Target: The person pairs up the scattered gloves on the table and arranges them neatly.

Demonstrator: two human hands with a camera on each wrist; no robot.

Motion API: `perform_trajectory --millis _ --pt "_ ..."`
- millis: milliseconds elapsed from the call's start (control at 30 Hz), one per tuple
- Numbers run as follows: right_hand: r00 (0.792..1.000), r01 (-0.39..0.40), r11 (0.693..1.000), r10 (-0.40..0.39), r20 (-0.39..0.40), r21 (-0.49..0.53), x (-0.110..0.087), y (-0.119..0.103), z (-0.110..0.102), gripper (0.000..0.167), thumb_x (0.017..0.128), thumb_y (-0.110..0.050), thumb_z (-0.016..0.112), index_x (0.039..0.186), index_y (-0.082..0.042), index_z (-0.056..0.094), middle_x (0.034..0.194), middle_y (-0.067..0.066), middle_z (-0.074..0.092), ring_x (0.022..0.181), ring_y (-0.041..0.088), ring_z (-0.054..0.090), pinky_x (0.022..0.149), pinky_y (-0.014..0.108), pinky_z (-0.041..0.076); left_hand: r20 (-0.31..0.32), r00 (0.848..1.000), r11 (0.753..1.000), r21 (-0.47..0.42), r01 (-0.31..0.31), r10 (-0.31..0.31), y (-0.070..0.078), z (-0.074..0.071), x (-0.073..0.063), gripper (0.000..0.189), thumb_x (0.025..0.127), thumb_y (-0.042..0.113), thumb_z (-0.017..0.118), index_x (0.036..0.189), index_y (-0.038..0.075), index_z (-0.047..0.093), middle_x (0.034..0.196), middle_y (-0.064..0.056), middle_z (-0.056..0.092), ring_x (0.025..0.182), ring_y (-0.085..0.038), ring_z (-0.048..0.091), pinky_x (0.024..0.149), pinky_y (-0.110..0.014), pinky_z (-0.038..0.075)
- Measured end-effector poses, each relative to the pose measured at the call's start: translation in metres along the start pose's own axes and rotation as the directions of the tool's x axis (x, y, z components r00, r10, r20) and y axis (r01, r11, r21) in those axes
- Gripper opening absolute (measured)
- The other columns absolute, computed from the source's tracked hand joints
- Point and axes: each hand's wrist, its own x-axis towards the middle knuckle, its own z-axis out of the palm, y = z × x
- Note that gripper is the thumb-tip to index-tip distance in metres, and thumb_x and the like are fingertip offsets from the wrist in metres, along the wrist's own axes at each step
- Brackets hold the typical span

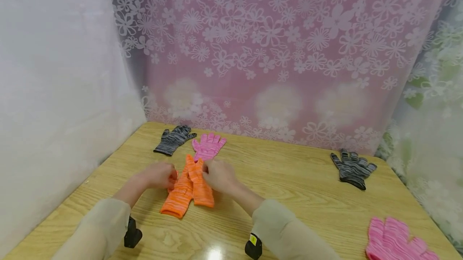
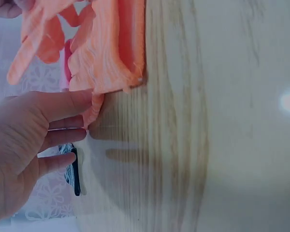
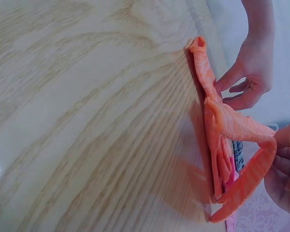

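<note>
The left hand (image 1: 159,175) pinches a streaked orange knitted glove (image 1: 178,199), the right hand (image 1: 220,175) a second orange glove (image 1: 202,191); beyond their fingers lies a pink knitted glove (image 1: 209,147).

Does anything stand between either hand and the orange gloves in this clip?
Nothing visible does. The left hand and the right hand both pinch the orange gloves directly. The nearest other thing, a pink glove, lies just beyond them on the table, not in between.

Close wrist views of orange gloves (image 1: 186,188)
</note>
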Motion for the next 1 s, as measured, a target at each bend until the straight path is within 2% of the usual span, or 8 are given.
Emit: perform_trajectory --millis 133,333,433,600,800,867,1000 --pt "0.999 -0.035 0.997 0.035 0.001 0.075 0.006 -0.011 -0.002 0.015 0.085 -0.015 0.059 0.071 -0.02 0.058 0.057 -0.009 0.048 0.048 0.007 0.04 0.044 0.023 0.03 -0.005 1.0 1.0 -0.02 -0.008 0.008 -0.003 0.001 -0.001 0.006 0.074 0.018 0.074 0.078 0.014 0.07 0.08 0.005 0.058 0.07 -0.013 0.054 0.066 -0.032 0.046" --pt "0.994 -0.112 0.971 0.109 0.028 0.209 0.017 -0.023 0.006 0.014 0.083 -0.015 0.061 0.069 -0.019 0.06 0.058 -0.009 0.051 0.048 0.008 0.044 0.043 0.023 0.032 -0.004 1.0 0.985 -0.17 0.008 -0.009 -0.009 0.0 -0.003 0.004 0.076 0.009 0.068 0.079 0.008 0.072 0.08 0.0 0.066 0.067 -0.011 0.055 0.062 -0.03 0.046" --pt "0.991 -0.129 0.973 0.119 0.065 0.192 0.019 -0.027 0.016 0.018 0.084 -0.017 0.062 0.067 -0.019 0.058 0.059 -0.008 0.05 0.049 0.008 0.045 0.045 0.024 0.033 -0.018 1.0 0.978 -0.21 -0.006 0.003 -0.012 -0.002 -0.006 0.01 0.077 0.006 0.066 0.085 0.005 0.073 0.084 -0.003 0.068 0.072 -0.01 0.058 0.066 -0.029 0.048" --pt "0.989 -0.117 0.988 0.106 0.101 0.105 0.017 -0.032 0.032 0.021 0.083 -0.016 0.063 0.064 -0.018 0.055 0.056 -0.008 0.046 0.047 0.009 0.042 0.041 0.024 0.03 -0.017 1.0 0.963 -0.268 -0.026 0.022 -0.014 -0.001 -0.008 0.008 0.079 0.006 0.066 0.08 0.011 0.073 0.075 0.005 0.063 0.064 -0.007 0.048 0.06 -0.025 0.042" --pt "0.992 -0.109 0.989 0.101 0.081 0.1 0.02 -0.036 0.04 0.022 0.08 -0.011 0.064 0.062 -0.018 0.054 0.053 -0.008 0.044 0.047 0.008 0.039 0.041 0.024 0.03 0.0 0.998 0.922 -0.384 0.051 -0.055 -0.017 -0.001 -0.011 0.01 0.081 0.006 0.062 0.081 0.011 0.071 0.074 0.004 0.061 0.063 -0.01 0.045 0.06 -0.027 0.039" --pt "0.994 -0.092 0.991 0.085 0.076 0.097 0.02 -0.036 0.041 0.023 0.08 -0.01 0.063 0.06 -0.017 0.054 0.051 -0.008 0.041 0.046 0.007 0.037 0.041 0.023 0.028 -0.002 0.997 0.908 -0.413 0.073 -0.081 -0.016 -0.002 -0.012 0.012 0.082 0.007 0.058 0.076 0.007 0.068 0.067 0.005 0.055 0.059 -0.01 0.041 0.057 -0.026 0.036" --pt "0.993 -0.09 0.991 0.083 0.08 0.102 0.021 -0.038 0.044 0.026 0.081 -0.01 0.063 0.059 -0.017 0.052 0.05 -0.007 0.038 0.045 0.008 0.034 0.041 0.023 0.026 -0.009 0.99 0.888 -0.442 0.125 -0.144 -0.014 -0.002 -0.014 0.021 0.085 0.012 0.052 0.065 0.007 0.058 0.056 0.006 0.037 0.051 -0.01 0.031 0.053 -0.026 0.028"
